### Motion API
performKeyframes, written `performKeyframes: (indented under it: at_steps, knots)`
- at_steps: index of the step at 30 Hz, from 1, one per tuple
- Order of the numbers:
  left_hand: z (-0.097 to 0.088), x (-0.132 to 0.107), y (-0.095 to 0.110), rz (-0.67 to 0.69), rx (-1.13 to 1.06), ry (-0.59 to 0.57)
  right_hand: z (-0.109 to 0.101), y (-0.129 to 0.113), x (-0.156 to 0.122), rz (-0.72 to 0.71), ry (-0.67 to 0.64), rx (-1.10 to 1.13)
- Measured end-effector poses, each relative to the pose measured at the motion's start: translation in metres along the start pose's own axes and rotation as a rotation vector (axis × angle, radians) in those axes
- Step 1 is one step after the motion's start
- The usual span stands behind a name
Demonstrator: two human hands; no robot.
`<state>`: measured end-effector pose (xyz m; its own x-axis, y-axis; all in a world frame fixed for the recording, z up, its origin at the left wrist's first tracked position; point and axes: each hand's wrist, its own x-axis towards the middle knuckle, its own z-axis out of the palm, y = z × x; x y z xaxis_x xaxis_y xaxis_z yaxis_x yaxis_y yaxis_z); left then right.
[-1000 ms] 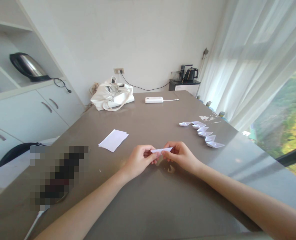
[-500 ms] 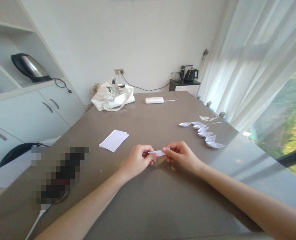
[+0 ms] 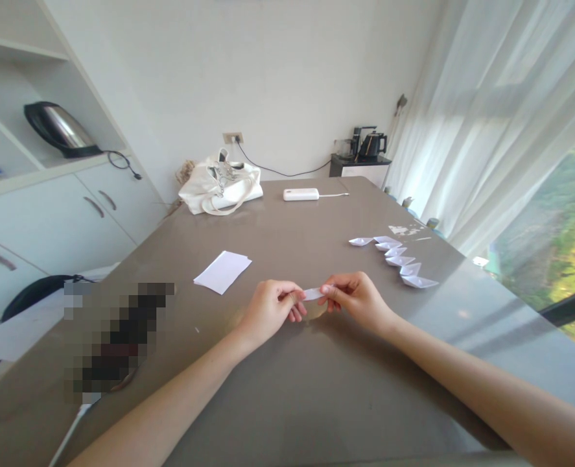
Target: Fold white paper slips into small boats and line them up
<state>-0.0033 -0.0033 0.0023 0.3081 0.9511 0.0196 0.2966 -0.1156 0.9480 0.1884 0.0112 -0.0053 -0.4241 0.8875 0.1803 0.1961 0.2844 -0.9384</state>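
Observation:
A small folded white paper [image 3: 312,294] is pinched between both hands above the middle of the table. My left hand [image 3: 276,303] grips its left end with thumb and fingers. Its right end is between the thumb and fingers of my right hand [image 3: 356,296]. The fingertips hide both ends of the paper. To the left lies a stack of white paper sheets [image 3: 223,272]. Several folded paper boats [image 3: 400,261] stand in a slanting row on the right.
A white bag [image 3: 222,188] and a white power bank [image 3: 301,194] with a short cable lie toward the table's far end. A blurred-out dark object [image 3: 122,337] with a white cable is at the left. The brown-grey table [image 3: 287,389] stretches to a curtained window on the right.
My hands have moved slightly apart, the right one shifting a little rightward and up, so more of the folded paper shows between them. Both hands still hold it.

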Motion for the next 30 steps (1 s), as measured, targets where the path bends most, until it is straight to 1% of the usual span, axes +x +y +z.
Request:
performKeyframes:
  at_steps: [3,6,8,16,22,27,30]
  knots:
    - [-0.002,0.003,-0.004,0.001,-0.068,-0.056,-0.001,0.006,0.002,-0.001,-0.013,0.030]
    - [-0.004,0.005,-0.010,-0.065,-0.216,-0.091,-0.003,0.010,0.004,-0.015,-0.016,0.037]
    - [-0.005,0.006,-0.011,-0.100,-0.264,-0.109,-0.003,0.011,0.003,-0.029,-0.022,0.037]
    - [-0.002,0.004,-0.012,-0.121,-0.240,-0.153,0.001,0.012,0.001,-0.014,-0.024,0.081]
    - [0.000,0.004,-0.009,-0.174,-0.301,-0.130,0.004,0.009,-0.001,0.005,-0.032,0.097]
    - [-0.001,0.002,-0.008,-0.194,-0.340,-0.153,0.004,0.011,-0.001,0.017,-0.054,0.122]
    - [-0.001,0.002,-0.008,-0.191,-0.338,-0.123,0.005,0.011,-0.001,0.016,-0.060,0.132]
